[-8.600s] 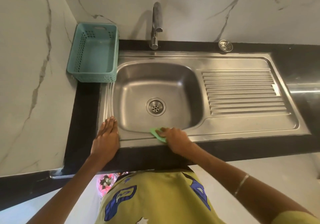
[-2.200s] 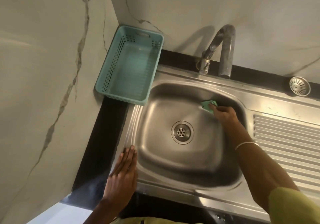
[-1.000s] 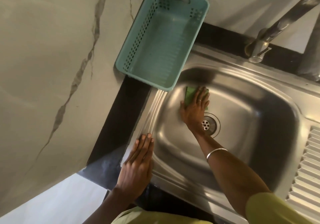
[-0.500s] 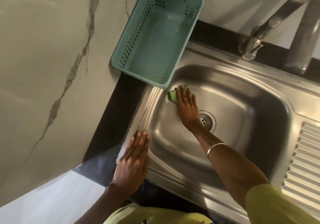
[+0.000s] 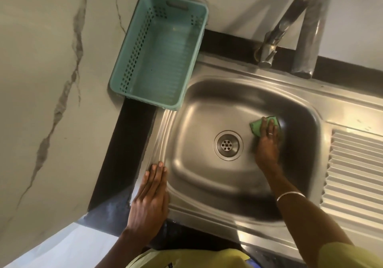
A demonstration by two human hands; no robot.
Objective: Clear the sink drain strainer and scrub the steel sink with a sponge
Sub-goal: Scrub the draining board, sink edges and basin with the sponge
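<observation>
The steel sink (image 5: 199,176) fills the middle of the head view, with its round drain (image 5: 228,145) in the basin floor. My right hand (image 5: 267,143) presses a green sponge (image 5: 257,127) flat against the basin floor, just right of the drain; my fingers lie over the sponge and hide most of it. My left hand (image 5: 151,197) rests flat with straight fingers on the sink's left rim, holding nothing.
An empty teal plastic basket (image 5: 159,47) stands on the black counter at the sink's back left corner. The steel tap (image 5: 294,31) arches over the back rim. The ribbed draining board (image 5: 356,176) lies to the right. Marble walls close in on the left and behind.
My right hand has slid the sponge from the basin's back left corner across to the right of the drain, which now shows fully. My left hand stays on the rim.
</observation>
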